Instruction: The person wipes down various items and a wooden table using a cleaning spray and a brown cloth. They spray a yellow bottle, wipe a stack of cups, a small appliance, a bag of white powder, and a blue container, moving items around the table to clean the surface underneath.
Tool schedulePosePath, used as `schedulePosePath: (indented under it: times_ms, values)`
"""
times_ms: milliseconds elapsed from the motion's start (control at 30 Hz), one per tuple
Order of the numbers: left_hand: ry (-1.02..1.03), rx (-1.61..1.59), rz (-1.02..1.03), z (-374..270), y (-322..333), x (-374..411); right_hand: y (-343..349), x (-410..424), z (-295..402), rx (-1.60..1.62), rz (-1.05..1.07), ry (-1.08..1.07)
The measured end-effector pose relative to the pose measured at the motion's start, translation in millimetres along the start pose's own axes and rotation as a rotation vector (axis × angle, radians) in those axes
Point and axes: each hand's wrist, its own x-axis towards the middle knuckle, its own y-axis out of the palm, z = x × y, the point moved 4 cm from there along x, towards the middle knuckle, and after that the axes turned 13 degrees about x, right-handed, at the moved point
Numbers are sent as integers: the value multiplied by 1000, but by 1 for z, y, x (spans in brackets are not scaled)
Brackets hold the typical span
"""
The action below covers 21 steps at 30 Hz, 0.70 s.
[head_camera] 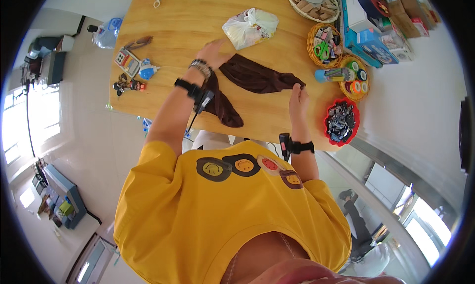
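Two pieces of dark brown cloth lie on the wooden table before me. My right hand [299, 98] pinches the narrow right end of the longer brown cloth piece [256, 75]. At the other end of this piece is my left hand [213, 55], slightly blurred, its thumb and fingers apart and the thumb beside the cloth's edge. The second brown cloth piece [226, 109] runs from under my left wrist towards the table's front edge, partly hidden by the forearm. Just beyond the left hand sits a knotted white plastic bag [251, 27].
Along the right side stand a basket of wooden blocks [323, 12], a basket with green scissors [321, 50], a basket of tape rolls [357, 85] and a red bowl of small dark parts [328, 130]. Sunglasses [139, 43] and small figures [129, 85] lie at the left.
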Motion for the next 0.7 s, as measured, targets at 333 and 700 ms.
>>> schedulePosePath:
  times_ms: [333,700]
  values:
    - [-56,435,-28,-28,55,99,-21,-23,48,298,-349,-53]
    - [-278,-2093,146,25,19,-41,47,-9,-79,-711,379,-254]
